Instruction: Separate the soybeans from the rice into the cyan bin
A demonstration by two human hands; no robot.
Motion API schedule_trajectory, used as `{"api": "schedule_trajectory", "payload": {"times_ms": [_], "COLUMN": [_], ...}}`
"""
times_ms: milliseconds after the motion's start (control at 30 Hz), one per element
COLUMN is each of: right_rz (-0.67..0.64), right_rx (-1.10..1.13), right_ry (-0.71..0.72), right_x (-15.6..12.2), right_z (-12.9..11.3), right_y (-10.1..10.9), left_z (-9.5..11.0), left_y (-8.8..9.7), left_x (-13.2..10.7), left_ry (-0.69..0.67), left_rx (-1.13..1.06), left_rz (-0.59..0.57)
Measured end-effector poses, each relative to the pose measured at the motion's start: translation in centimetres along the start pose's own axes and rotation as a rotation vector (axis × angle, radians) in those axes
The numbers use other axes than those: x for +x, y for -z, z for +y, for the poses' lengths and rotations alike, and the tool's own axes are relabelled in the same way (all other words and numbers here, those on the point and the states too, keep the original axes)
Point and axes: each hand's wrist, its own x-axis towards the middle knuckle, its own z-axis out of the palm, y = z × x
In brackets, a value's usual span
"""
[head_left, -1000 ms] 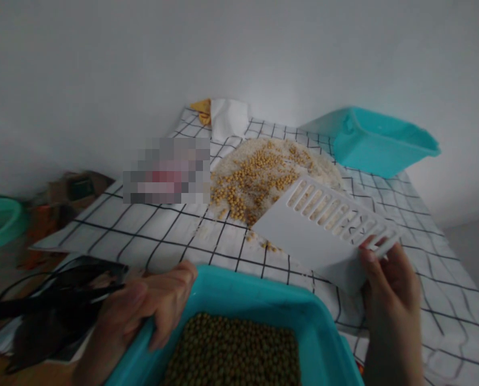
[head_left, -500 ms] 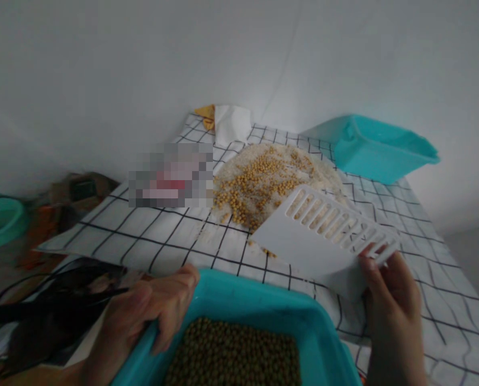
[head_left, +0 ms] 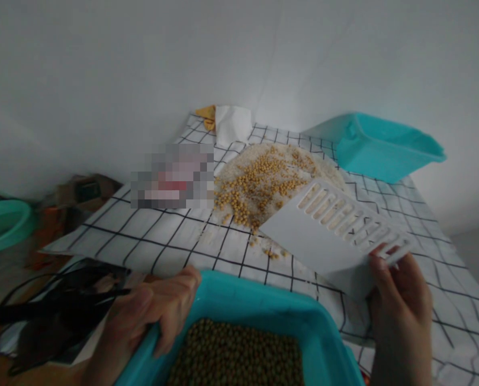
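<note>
My left hand point(head_left: 161, 305) is closed over the left rim of a turquoise plastic bin point(head_left: 259, 287), close to me at the bottom of the view. Inside it lies a layer of round, brownish-green beans point(head_left: 239, 351). My right hand point(head_left: 400, 289) grips the right end of a thin white plastic panel point(head_left: 307, 230) with a row of slots along its upper edge. The panel is tilted, and its left tip is beside a heap of yellow soybeans point(head_left: 259, 187) spread over white rice-like grains point(head_left: 243, 155). Some of the heap is hidden behind the panel.
A checked cloth point(head_left: 175, 230) covers the table. At the back right stands another turquoise bin point(head_left: 388, 150). White cloth or paper point(head_left: 233, 124) lies at the back, with a blurred-out item point(head_left: 173, 179) on the left. A green basin point(head_left: 6, 225) is beyond the table's left edge.
My right hand and the slotted panel have shifted slightly right, away from the soybeans. My left hand keeps its hold on the bin's rim.
</note>
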Motion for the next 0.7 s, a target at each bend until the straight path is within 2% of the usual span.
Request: {"api": "schedule_trajectory", "payload": {"times_ms": [267, 533, 700], "right_rz": [-0.066, -0.112, -0.141], "right_rx": [-0.014, -0.011, -0.039], "right_ry": [-0.061, -0.038, -0.012], "right_x": [0.01, -0.28, -0.33], "right_z": [0.53, 0.77, 0.51], "right_y": [0.53, 0.54, 0.65], "left_z": [-0.29, 0.06, -0.18], "left_y": [-0.14, 0.01, -0.20], "left_x": [-0.23, -0.08, 0.18], "left_ry": [0.000, 0.069, 0.018], "left_rx": [-0.062, -0.077, -0.058], "left_rz": [0.013, 0.016, 0.042]}}
